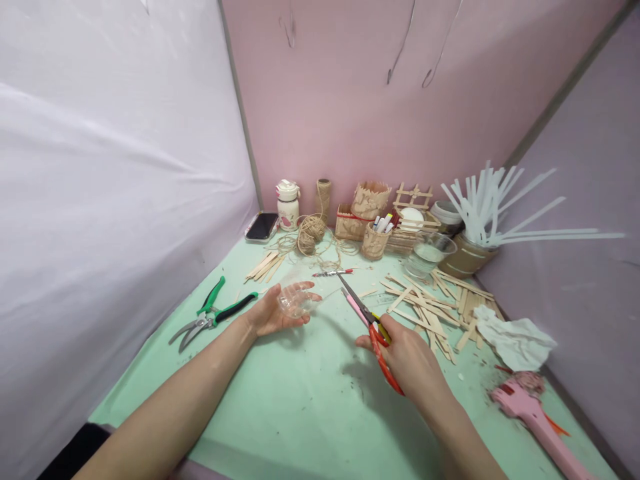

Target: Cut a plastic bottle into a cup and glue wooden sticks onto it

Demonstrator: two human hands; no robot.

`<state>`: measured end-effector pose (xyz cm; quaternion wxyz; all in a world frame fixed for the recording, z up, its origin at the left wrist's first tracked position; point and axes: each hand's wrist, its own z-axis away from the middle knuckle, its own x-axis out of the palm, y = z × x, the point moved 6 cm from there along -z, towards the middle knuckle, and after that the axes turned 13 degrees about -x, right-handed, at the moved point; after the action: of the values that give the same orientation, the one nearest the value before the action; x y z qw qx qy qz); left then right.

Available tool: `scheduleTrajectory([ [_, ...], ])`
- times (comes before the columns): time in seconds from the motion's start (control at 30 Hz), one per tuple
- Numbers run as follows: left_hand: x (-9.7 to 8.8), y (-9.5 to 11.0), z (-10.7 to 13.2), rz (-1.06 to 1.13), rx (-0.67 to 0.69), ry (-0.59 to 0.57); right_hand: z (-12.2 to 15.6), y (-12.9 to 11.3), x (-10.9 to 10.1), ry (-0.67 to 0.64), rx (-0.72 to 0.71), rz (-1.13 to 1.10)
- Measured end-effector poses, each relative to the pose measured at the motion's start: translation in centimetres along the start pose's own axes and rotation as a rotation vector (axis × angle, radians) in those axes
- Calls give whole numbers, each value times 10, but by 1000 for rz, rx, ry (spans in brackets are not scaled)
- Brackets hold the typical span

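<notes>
My left hand (274, 312) lies palm up over the green table (280, 393), its fingers curled under a small clear plastic piece (294, 300). My right hand (407, 357) grips the orange handles of a pair of scissors (367, 317). The blades are closed and point up and left toward the plastic piece, stopping a short way from it. A pink stick lies along the blades.
Green-handled pliers (213, 313) lie left. Wooden sticks (430, 303) are scattered right, near a crumpled tissue (515, 340) and a pink glue gun (535, 413). Twine ball (311, 230), phone (263, 227), small bottle (288, 205), baskets, glass bowl (430, 253) and a cup of white strips (480, 220) stand at the back.
</notes>
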<state>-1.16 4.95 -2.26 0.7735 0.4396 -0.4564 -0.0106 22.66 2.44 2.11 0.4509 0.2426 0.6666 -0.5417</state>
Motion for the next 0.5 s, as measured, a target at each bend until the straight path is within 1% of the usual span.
scheduleTrajectory([
  [0.1,-4,1,1,38,-21,21,0,1,-1,-10,2,11],
  [0.2,-6,2,2,35,-24,25,0,1,0,-38,16,-57],
  [0.27,-5,3,3,16,-22,26,0,0,1,-50,19,-93],
  [0.5,1,0,1,-97,-46,4,1,-4,5,-83,20,-114],
])
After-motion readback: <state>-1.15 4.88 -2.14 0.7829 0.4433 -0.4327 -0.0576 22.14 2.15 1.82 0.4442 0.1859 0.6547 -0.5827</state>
